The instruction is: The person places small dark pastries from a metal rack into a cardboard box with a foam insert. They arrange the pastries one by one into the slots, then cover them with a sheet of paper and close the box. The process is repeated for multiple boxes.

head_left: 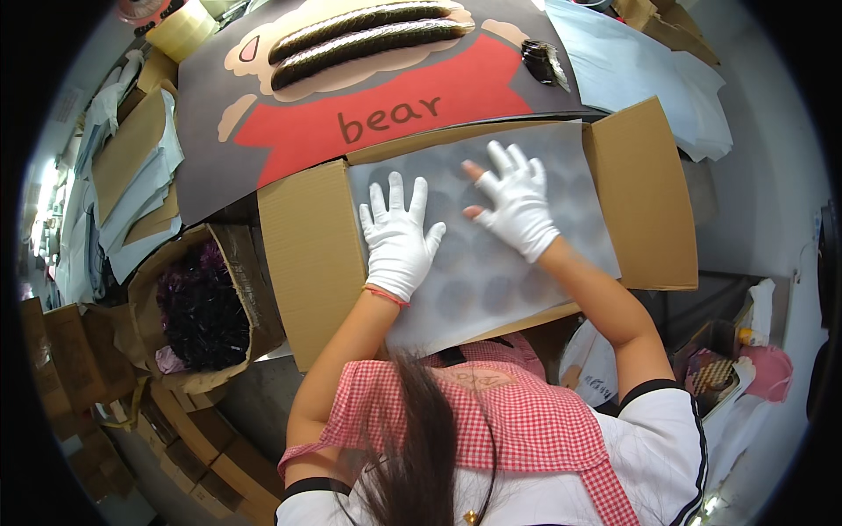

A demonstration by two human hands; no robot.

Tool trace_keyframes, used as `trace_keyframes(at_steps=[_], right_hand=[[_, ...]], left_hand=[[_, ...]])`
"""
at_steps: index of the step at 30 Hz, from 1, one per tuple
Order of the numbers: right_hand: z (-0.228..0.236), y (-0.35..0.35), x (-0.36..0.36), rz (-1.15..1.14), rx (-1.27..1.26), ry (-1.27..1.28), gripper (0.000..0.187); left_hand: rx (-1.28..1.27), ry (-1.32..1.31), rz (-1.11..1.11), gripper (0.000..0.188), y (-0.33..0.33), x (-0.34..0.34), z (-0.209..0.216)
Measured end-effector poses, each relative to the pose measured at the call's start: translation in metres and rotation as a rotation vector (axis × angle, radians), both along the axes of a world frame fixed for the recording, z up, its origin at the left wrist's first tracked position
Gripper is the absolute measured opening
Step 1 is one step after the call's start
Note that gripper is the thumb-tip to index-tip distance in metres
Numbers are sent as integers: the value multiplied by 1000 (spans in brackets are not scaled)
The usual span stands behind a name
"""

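Note:
A translucent white sheet (pixel 491 302) lies over the inside of an open cardboard box (pixel 303 254). Rows of dark round shapes show dimly through it; what they are I cannot make out. My left hand (pixel 397 237), in a white glove, rests flat on the sheet's left part with its fingers spread. Further right, my right hand (pixel 517 202) lies on the sheet, also open. Its white glove leaves the thumb tip and one fingertip bare. Neither hand grips anything.
Beyond the box, a dark mat (pixel 210 140) with a bear picture carries two long stacks of dark shiny discs (pixel 373 44) and a small dark bundle (pixel 544 63). A carton of dark tinsel (pixel 203 307) stands at left. Light blue sheets (pixel 645 79) lie at far right.

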State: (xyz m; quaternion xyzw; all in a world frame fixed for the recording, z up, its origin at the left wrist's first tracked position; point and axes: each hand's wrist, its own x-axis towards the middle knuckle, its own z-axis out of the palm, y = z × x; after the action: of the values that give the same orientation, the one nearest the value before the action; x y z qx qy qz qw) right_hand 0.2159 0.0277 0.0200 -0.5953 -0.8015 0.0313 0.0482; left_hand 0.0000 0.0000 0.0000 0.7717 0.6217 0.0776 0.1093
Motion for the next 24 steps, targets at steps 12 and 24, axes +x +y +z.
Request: trace_keyframes(at_steps=[12, 24], right_hand=[[10, 9, 90, -122, 49, -131, 91], [24, 325, 33, 224, 358, -217, 34]], left_hand=[[66, -252, -266, 70, 49, -16, 45], [95, 86, 468, 89, 261, -154, 28]])
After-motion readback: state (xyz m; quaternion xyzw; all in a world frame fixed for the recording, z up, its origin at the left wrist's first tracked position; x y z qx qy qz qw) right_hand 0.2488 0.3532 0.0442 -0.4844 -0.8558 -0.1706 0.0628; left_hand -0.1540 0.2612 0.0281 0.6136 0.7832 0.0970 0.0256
